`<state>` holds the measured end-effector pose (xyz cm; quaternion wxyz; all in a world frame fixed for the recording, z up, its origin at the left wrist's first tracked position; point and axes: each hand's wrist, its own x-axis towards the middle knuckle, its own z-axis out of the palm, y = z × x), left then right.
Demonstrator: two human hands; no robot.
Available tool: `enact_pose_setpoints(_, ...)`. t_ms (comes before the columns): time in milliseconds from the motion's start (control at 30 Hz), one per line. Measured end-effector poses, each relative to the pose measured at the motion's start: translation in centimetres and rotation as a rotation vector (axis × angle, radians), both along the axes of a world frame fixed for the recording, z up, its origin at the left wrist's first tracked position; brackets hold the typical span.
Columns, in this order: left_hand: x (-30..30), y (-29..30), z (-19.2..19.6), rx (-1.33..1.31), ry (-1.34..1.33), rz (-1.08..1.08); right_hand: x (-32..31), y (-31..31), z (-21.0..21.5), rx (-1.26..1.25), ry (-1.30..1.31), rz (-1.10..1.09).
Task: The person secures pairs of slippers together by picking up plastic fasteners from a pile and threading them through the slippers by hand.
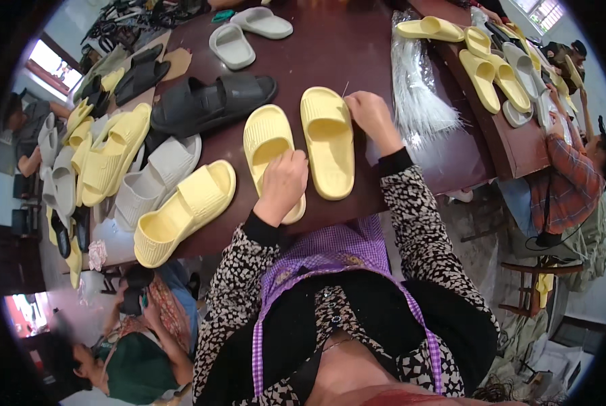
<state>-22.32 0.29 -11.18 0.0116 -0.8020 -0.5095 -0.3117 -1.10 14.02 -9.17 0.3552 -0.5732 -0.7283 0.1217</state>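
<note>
Nearest is a purple checked apron (340,243), at the edge of the dark red table (343,44). Call the right one of the two yellow slippers in front of it the middle of a clock.

The right slipper (330,155) lies flat on the table, toe pointing away. The left slipper (266,128) is just beside it at 9 o'clock, toe away too.

The left hand (285,183) is between 7 and 8 o'clock, over the left slipper. Its fingers are bent, but I cannot tell if they grip it.

The right hand (372,118) is at 2 o'clock, by the right slipper's top edge. Its finger and thumb pinch a thin strip (346,88). The two hands are apart.

More yellow slippers (201,199) lie at 8 o'clock, with grey slippers (161,172) just past them. Big black slippers (215,101) sit near 10 o'clock. A heap of clear strips (425,88) is at 2 o'clock.

Farther off, two pale grey slippers (262,24) are at 11 o'clock. A mixed pile (496,71) is at 2 o'clock. Past the table, a person in a plaid shirt (574,179) is near 3 o'clock.
</note>
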Motion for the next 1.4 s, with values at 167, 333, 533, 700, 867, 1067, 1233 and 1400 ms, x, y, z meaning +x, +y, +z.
enact_pose_setpoints(167,-0.3,-0.1,0.4,0.031,-0.003,-0.042,-0.4,3.0,-1.3,-0.082,-0.043,-0.078)
enact_pose_setpoints(333,-1.0,-0.8,1.6,0.053,-0.013,-0.162,-0.5,2.7,-0.9,-0.121,0.051,-0.069)
enact_pose_setpoints(533,-1.0,0.1,1.4,0.038,-0.1,-0.235,-0.4,3.3,-1.8,-0.034,0.076,-0.063)
enact_pose_setpoints(700,-1.9,-0.2,0.8,0.067,-0.133,-0.2,-2.8,2.4,-1.1,0.14,0.372,0.093)
enact_pose_setpoints(867,0.0,0.8,2.3,0.008,-0.127,-0.267,-3.5,1.4,2.4,-0.055,0.819,0.366)
enact_pose_setpoints(1067,-0.1,0.7,2.4,0.002,-0.092,-0.278,-5.5,-0.5,3.6,-0.315,0.587,0.461)
enact_pose_setpoints(1233,0.8,0.2,3.2,0.006,-0.119,-0.272,-4.9,0.6,2.8,-0.113,0.406,0.424)
enact_pose_setpoints(1400,0.4,-0.3,2.9,0.032,-0.102,-0.289,-6.4,1.1,2.5,-0.085,0.237,0.515)
